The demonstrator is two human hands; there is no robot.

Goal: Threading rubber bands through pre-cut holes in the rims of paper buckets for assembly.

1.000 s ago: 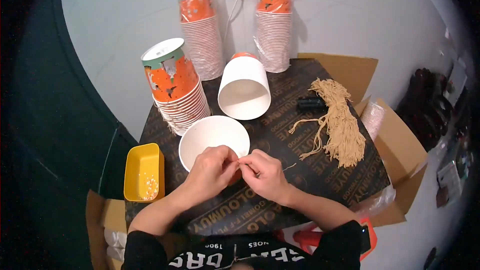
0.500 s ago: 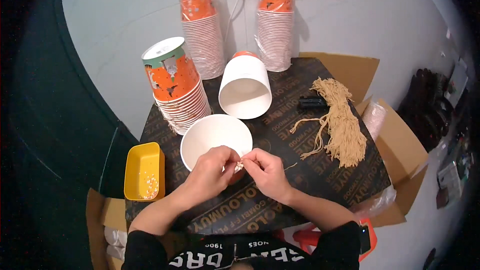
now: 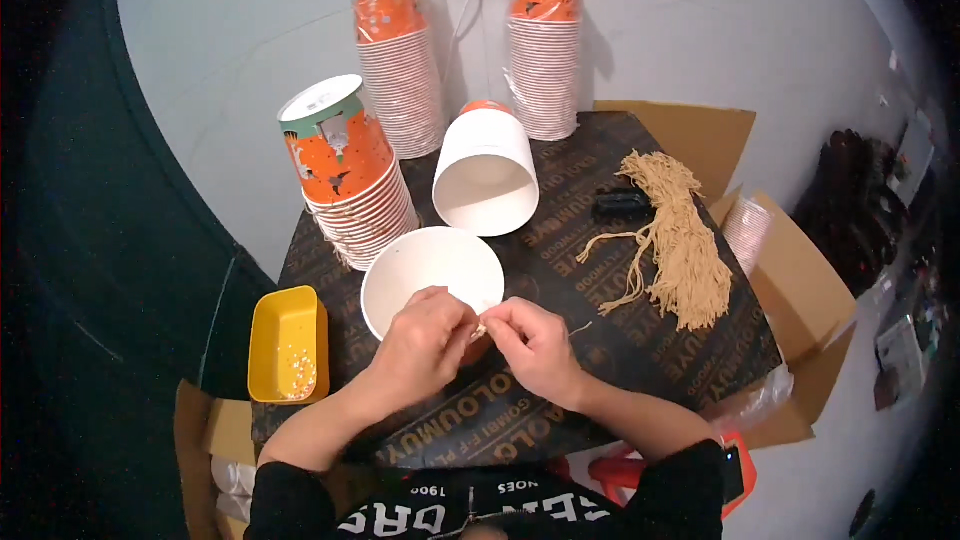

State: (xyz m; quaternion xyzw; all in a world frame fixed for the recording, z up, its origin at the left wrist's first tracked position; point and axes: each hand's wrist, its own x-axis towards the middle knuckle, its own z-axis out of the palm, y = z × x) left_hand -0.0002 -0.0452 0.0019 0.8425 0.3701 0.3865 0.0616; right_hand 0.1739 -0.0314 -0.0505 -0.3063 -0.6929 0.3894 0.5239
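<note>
The left hand (image 3: 424, 342) and the right hand (image 3: 534, 348) meet at the near rim of the open white bucket (image 3: 430, 265), which stands upright on the table (image 3: 565, 265). The fingers of both hands are pinched, tip near tip, on a thin pale cord (image 3: 481, 331) at this rim; its exact path between them is too small to tell. A thin loose end shows just to the right of the right hand.

The cord should be very light, soft and limp — it can be pulled, but hardly pushed — so I would hold it by the fingertips, close to its end. The bucket looks like thin coated paper: light, rather stiff at the rolled rim, softer in the wall, perhaps a little slippery. It is better to take it at the rim, because a hard squeeze on the wall could dent it.
</note>
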